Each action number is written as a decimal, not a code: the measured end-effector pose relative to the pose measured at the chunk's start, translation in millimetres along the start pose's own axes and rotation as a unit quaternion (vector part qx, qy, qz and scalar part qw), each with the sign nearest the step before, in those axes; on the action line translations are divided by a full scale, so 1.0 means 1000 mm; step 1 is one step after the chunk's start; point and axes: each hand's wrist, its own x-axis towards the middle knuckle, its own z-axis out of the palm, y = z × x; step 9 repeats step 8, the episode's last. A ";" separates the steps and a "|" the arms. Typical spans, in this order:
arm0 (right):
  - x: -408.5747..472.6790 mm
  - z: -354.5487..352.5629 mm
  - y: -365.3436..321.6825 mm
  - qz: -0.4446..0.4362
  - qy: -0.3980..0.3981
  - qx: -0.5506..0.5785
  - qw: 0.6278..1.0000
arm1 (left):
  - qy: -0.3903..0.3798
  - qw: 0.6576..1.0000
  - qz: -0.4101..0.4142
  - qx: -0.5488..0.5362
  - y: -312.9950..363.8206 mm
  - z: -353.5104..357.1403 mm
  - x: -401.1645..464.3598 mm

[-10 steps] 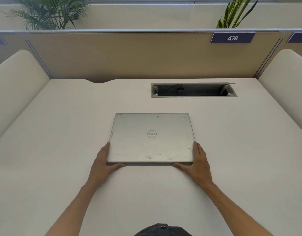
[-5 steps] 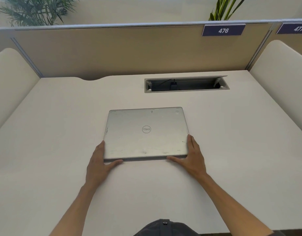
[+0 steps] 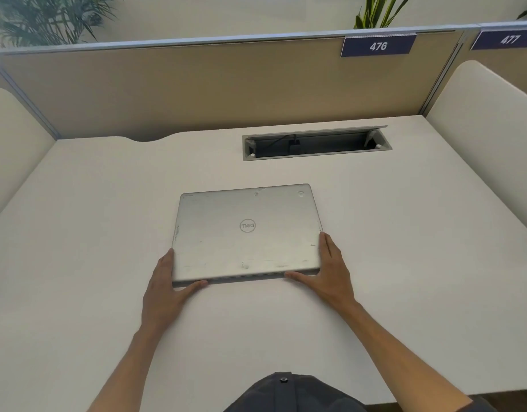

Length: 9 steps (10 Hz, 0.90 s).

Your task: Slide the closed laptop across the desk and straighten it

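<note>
A closed silver laptop (image 3: 247, 233) with a round logo on its lid lies flat in the middle of the white desk (image 3: 92, 233), turned slightly counter-clockwise. My left hand (image 3: 164, 288) wraps its near left corner, fingers along the left edge and thumb along the front edge. At the near right corner sits my right hand (image 3: 330, 272), fingers along the right edge and thumb against the front edge. Both hands rest on the desk and touch the laptop.
An open cable slot (image 3: 315, 144) is cut into the desk behind the laptop. A tan partition (image 3: 211, 84) with a label "476" (image 3: 378, 46) closes the back. Cream side panels (image 3: 488, 138) flank the desk on both sides. Plants stand beyond the partition.
The view has drifted a little and now tilts. The laptop and both hands keep the same hold at its near corners; the laptop looks slightly more rotated.
</note>
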 end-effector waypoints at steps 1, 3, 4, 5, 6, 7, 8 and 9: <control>0.000 0.001 0.001 -0.004 -0.002 -0.005 1.000 | 0.000 1.000 0.000 0.000 0.001 -0.001 0.000; 0.000 0.002 0.001 -0.005 -0.007 -0.007 1.000 | 0.000 1.000 -0.001 0.004 0.004 -0.002 -0.002; 0.000 0.003 0.001 -0.004 -0.006 -0.009 1.000 | -0.001 1.000 -0.009 0.007 0.006 -0.004 -0.002; -0.001 0.003 0.001 -0.004 -0.003 -0.003 1.000 | -0.001 1.000 -0.011 0.000 0.005 -0.004 -0.002; 0.001 0.001 0.000 -0.002 -0.005 0.002 1.000 | -0.013 1.000 -0.021 -0.006 0.008 -0.007 -0.002; 0.003 -0.002 -0.001 -0.010 -0.004 0.022 1.000 | -0.035 0.997 -0.032 -0.058 0.017 -0.009 -0.001; 0.025 -0.019 -0.010 -0.016 -0.016 0.023 0.999 | -0.020 0.998 0.010 -0.066 0.051 -0.021 0.019; 0.025 -0.019 -0.010 -0.016 -0.016 0.023 0.999 | -0.020 0.998 0.010 -0.066 0.051 -0.021 0.019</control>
